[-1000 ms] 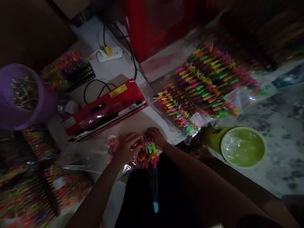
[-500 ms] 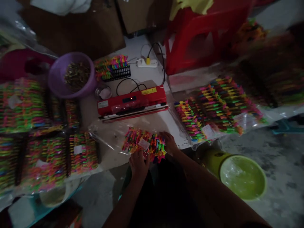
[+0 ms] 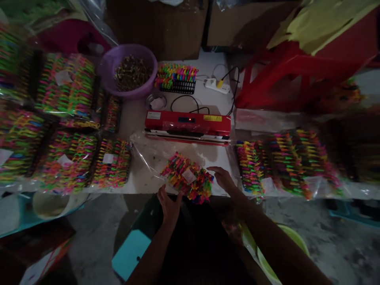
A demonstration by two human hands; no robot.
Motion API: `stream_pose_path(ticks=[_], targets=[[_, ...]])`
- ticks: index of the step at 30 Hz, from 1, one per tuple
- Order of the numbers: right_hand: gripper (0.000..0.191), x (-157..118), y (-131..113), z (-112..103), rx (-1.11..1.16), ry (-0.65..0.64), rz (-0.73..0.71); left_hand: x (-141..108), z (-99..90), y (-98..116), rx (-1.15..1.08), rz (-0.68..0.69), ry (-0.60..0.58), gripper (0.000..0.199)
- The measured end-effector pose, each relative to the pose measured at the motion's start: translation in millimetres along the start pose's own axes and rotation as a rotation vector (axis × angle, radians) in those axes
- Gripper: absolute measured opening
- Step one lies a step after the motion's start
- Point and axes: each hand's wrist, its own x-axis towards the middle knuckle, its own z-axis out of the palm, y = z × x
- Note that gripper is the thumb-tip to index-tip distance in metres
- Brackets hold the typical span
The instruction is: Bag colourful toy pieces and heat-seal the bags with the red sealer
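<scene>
A clear bag of colourful small pieces point(image 3: 181, 170) with a white label lies tilted at the table's front edge. My left hand point(image 3: 170, 204) is at its lower left side, thumb and fingers apart. On its right, my right hand point(image 3: 223, 177) has the index finger stretched out beside the bag, holding nothing. The bag's empty plastic end spreads to the upper left. Just behind it stands a red heat sealer point(image 3: 187, 123) with a lit orange light.
Filled bags point(image 3: 111, 164) lie to the left, more bags point(image 3: 285, 162) to the right. Behind are a purple bowl point(image 3: 151, 65) of small metal-coloured pieces, a black rack point(image 3: 178, 87), a power strip point(image 3: 218, 86) and a red stool point(image 3: 276, 67). A green bucket point(image 3: 292, 237) is below right.
The camera view has turned and shifted. Both hands have moved off the bag's sides, with their fingers now spread. The bag is slightly more tilted.
</scene>
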Motion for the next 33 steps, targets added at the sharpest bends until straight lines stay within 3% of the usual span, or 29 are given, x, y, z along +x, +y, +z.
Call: stream_pose_path(ticks=[3,6,9,14,18,20,22,25,27,29,33], targets=[[0.046,25,-20,7,0.027,-0.121,-0.227,5,7.3,4,-0.329,-0.401,-0.192,0.095],[0.041,35,-34,13,0.061,-0.138,-0.372,10,8.7,10,-0.532,-0.537,-0.426,0.080],[0.033,30,-42,16,0.028,-0.104,-0.448,13,5.9,10,-0.556,-0.524,-0.542,0.072],[0.024,8,-36,16,-0.140,0.084,-0.369,9,4.0,-6,-0.374,-0.440,-0.529,0.061],[0.021,13,-31,13,-0.271,0.251,-0.289,2,10.1,-16,-0.278,-0.333,-0.532,0.037],[0.026,25,-33,10,-0.346,0.170,-0.320,1,15.9,-18,-0.207,-0.269,-0.515,0.042],[0.022,36,-35,8,-0.425,0.010,-0.364,0,22.7,-19,-0.122,-0.211,-0.492,0.048],[0.020,38,-33,3,-0.486,-0.153,-0.407,1,31.3,-20,0.013,-0.151,-0.455,0.031],[0.024,27,-25,-2,-0.490,-0.173,-0.433,0,33.8,-22,0.087,-0.120,-0.439,0.019],[0.026,11,-13,-6,-0.466,-0.168,-0.444,-3,33.9,-26,0.137,-0.088,-0.440,0.021],[0.027,-21,11,-9,-0.361,-0.171,-0.334,-11,31.2,-32,0.173,0.000,-0.467,0.023]])
